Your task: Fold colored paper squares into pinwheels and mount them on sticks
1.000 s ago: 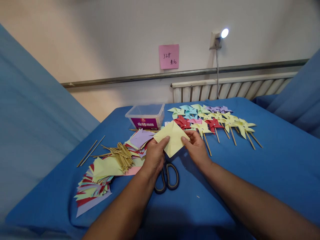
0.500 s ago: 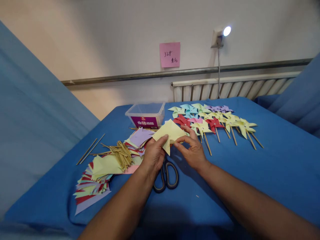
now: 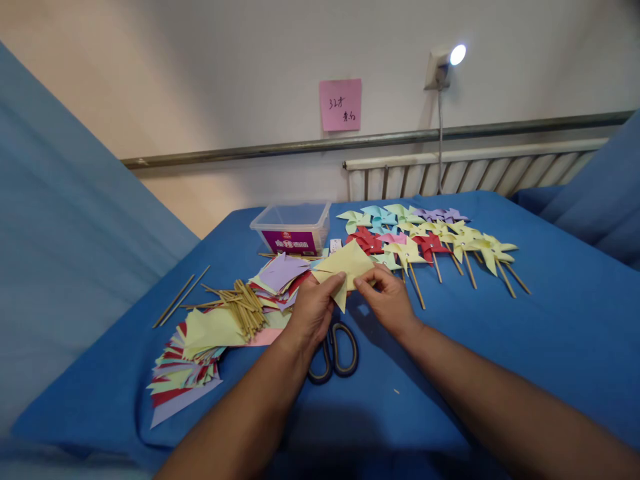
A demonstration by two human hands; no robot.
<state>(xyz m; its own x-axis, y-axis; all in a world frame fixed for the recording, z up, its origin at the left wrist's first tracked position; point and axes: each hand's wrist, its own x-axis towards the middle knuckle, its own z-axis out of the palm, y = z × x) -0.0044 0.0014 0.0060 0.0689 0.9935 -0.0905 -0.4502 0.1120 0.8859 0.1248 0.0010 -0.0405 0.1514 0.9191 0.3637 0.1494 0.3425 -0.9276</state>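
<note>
My left hand (image 3: 311, 309) and my right hand (image 3: 387, 299) both pinch a pale yellow paper square (image 3: 345, 268), held just above the blue cloth and partly folded over at its lower corner. Black-handled scissors (image 3: 334, 350) lie on the cloth right below my hands. To the left sit piles of coloured paper squares (image 3: 200, 350) and a heap of wooden sticks (image 3: 243, 309). Finished paper pinwheels on sticks (image 3: 430, 243) are spread out behind my right hand.
A clear plastic box with a purple label (image 3: 294, 230) stands behind the paper piles. Two loose sticks (image 3: 181, 305) lie at the far left. The blue-covered table (image 3: 550, 320) meets a wall with a radiator (image 3: 475, 175), a pink note (image 3: 340, 104) and a lamp (image 3: 445, 63).
The yellow sheet, held flat as a diamond a second ago, has been bent over between my hands, which have drawn closer together. The view has shifted slightly.
</note>
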